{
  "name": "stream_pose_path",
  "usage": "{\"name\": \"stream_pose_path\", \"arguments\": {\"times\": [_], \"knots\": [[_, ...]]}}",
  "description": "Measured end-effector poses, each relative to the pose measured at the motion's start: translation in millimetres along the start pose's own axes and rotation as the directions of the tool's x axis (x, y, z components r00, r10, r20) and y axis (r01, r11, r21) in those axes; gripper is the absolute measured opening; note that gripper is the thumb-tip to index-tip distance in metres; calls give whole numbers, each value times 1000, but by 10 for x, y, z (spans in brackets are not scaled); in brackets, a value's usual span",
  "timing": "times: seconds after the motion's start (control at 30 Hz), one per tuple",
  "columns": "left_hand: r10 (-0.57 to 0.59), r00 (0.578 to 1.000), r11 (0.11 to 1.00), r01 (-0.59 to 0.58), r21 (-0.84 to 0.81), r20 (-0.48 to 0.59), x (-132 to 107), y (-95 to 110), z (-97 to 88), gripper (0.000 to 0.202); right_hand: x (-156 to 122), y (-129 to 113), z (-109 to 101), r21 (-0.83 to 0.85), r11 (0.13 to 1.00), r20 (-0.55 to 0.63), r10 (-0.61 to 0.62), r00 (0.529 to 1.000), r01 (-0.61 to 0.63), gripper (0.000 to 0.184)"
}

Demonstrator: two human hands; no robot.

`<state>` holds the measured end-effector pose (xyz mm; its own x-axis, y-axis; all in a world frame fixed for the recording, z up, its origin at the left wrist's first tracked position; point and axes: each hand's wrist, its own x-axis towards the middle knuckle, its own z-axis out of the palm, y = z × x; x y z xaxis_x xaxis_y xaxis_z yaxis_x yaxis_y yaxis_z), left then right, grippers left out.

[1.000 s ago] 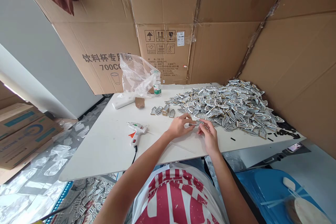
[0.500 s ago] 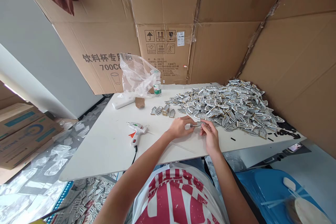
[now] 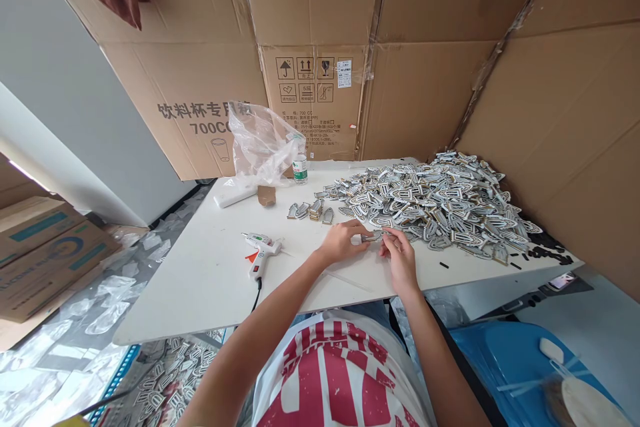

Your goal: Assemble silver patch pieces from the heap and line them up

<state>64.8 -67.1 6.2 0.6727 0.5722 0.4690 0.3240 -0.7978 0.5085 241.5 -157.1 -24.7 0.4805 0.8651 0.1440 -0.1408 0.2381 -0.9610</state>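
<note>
Both hands meet above the table (image 3: 190, 280), just in front of the pile. Between them is a small grey arch-shaped piece (image 3: 373, 237). My left hand (image 3: 345, 242) is closed on its left end, and my right hand (image 3: 399, 253) pinches the right end with thumb and fingers. The fingers hide part of the piece. Beyond the hands lies a large heap of similar grey and white arch-shaped pieces (image 3: 415, 193). A small stack of the same pieces (image 3: 316, 209) stands left of the heap, with a few single ones beside it.
A white glue gun (image 3: 263, 250) with an orange trigger lies left of my hands, its cord running off the front edge. Farther back are a water bottle (image 3: 300, 169), a clear plastic bag (image 3: 260, 147) and a brown scrap (image 3: 267, 195). Small black pieces (image 3: 545, 253) lie at right.
Both hands have shifted very slightly, and the grey piece between them has moved a little to the left. Nothing else visibly differs.
</note>
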Motion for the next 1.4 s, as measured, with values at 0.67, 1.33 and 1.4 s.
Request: {"name": "stream_pose_path", "arguments": {"times": [0.67, 1.33, 1.4], "knots": [[-562, 762, 616, 645, 452, -323, 29, -211, -293, 17, -20, -13, 33, 16, 1000, 7, -14, 1000, 14, 36], [-559, 776, 643, 628, 438, -292, 30, -225, -288, 18, -36, -35, 35, -2, 1000, 42, -9, 999, 10, 35], [-559, 776, 647, 629, 432, -293, 30, -215, -290, 18, -27, -21, 28, -13, 1000, 34, -14, 999, 15, 35]]}}
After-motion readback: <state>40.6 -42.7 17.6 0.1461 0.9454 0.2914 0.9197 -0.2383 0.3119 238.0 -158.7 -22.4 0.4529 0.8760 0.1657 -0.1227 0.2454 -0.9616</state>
